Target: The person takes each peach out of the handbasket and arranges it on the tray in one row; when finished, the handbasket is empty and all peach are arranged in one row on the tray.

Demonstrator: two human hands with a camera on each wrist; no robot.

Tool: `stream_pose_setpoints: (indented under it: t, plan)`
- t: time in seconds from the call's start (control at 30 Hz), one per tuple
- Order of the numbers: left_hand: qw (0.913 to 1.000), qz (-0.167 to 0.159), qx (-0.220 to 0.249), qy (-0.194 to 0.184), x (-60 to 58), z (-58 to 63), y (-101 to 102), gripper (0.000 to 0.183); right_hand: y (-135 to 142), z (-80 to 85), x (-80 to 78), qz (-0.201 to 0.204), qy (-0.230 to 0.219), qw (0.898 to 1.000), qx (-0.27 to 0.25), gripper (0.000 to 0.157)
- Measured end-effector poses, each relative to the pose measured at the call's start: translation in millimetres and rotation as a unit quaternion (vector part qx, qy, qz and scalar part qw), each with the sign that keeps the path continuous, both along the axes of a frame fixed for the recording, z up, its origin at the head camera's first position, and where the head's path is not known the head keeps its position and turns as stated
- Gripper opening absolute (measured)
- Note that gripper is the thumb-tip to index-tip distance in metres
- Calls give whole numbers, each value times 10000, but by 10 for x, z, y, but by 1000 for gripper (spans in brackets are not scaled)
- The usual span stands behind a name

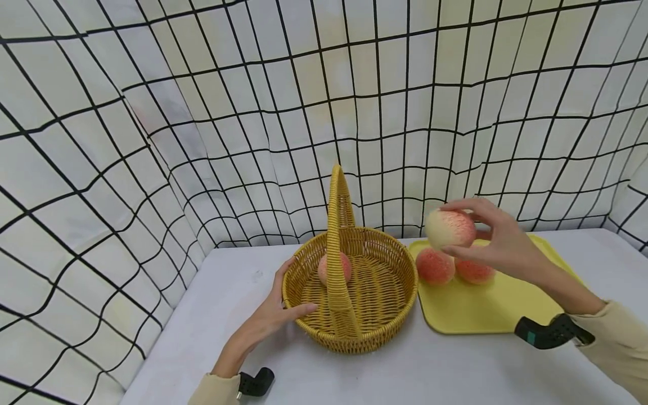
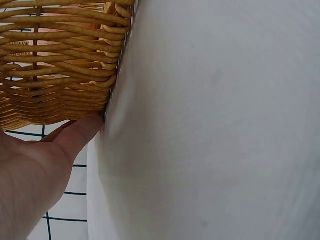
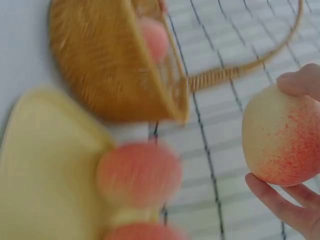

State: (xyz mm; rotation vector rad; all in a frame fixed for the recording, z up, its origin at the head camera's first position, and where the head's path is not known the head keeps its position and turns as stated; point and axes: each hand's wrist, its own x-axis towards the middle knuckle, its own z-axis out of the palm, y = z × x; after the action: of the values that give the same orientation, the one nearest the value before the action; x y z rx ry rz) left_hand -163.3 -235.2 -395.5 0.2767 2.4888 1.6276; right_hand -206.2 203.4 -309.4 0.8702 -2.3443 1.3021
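Observation:
In the head view, a woven yellow-brown wicker basket (image 1: pixel 374 332) with a tall arched handle stands on the white table. My left hand (image 1: pixel 275 306) holds its left side, thumb over the rim and fingers against the outer wall. One peach (image 1: pixel 346 268) lies inside, partly behind the handle. My right hand (image 1: pixel 498 239) grips another peach (image 1: pixel 450 229), cream and red, between thumb and fingers above the yellow tray (image 1: pixel 496 309). Two red peaches, a left one (image 1: pixel 434 267) and a right one (image 1: pixel 475 271), sit on the tray under the raised peach.
White cloth walls with a black net (image 1: pixel 385 112) rise behind and at the sides of the table (image 1: pixel 385 377). The basket's handle stands up between the left hand and the tray. The tray is just right of the basket.

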Motion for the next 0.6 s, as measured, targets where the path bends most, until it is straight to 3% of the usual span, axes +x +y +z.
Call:
stream_pose_setpoints:
  t: [0.13, 0.3, 0.47, 0.6]
  plan:
    - [10000, 46, -24, -10, -4, -14, 0, 112, 392, -135, -30, -634, -241, 9975, 173, 69]
    - [10000, -13, 17, -11, -12, -22, 3, 112, 838, -323, -30, -1455, -634, 9863, 442, 69]
    - [9999, -106, 90, 29, -22, -17, 3, 113, 1125, -505, -56, -1851, -982, 9753, 700, 67]
    - [9999, -108, 115, 46, -25, -20, 0, 113, 1235, -629, -92, -1940, -1262, 9680, 967, 69]
